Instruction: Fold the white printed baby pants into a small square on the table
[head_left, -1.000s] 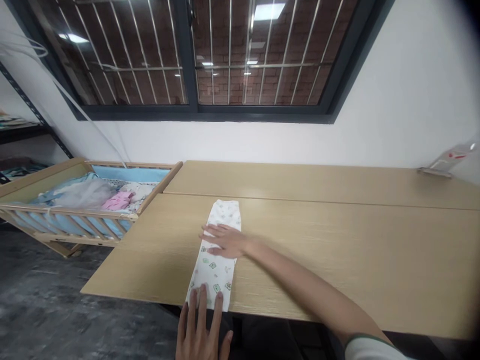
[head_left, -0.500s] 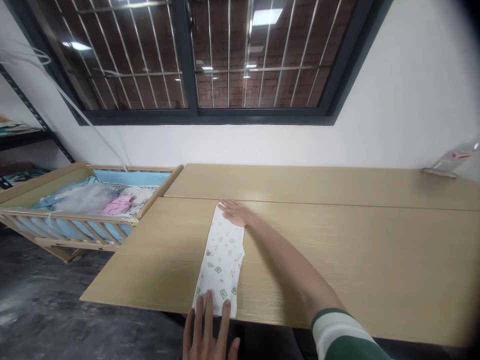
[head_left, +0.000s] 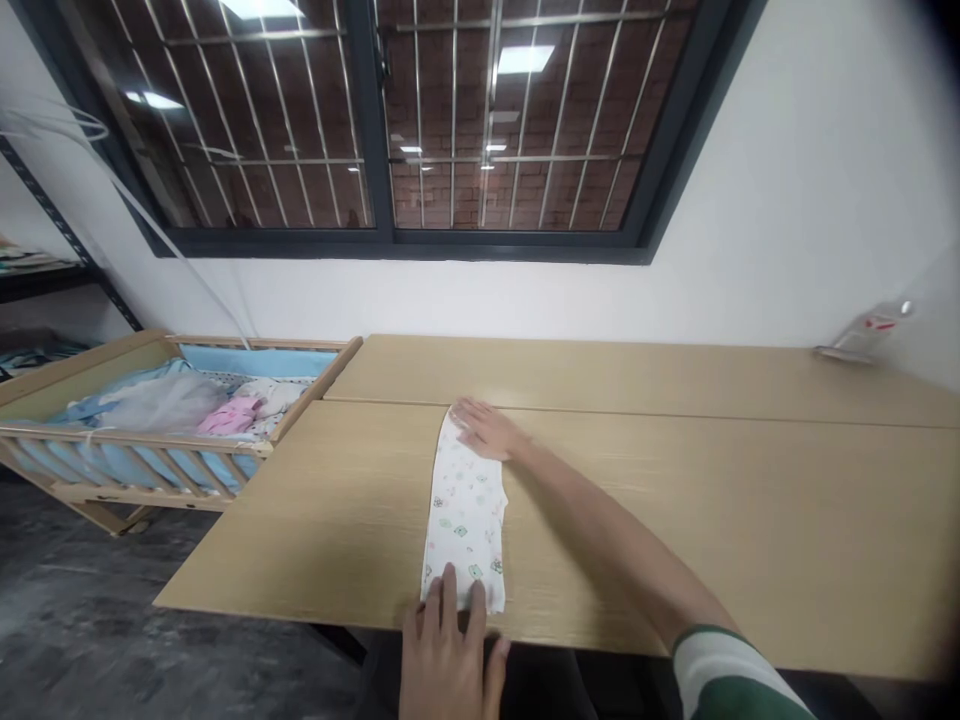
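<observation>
On the bench (head_left: 675, 500) lies a folded baby cloth (head_left: 465, 510). Left hand (head_left: 450, 660) presses its near end flat, right hand (head_left: 487, 430) its far end; neither grip is closed. A sliding palm could bunch the fold, I think.

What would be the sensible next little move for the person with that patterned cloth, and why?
Probably bring the far end toward the near end to fold it in half. The cloth lies flat as a long narrow strip on the table, the right hand on its far end and the left hand pinning the near end.
</observation>
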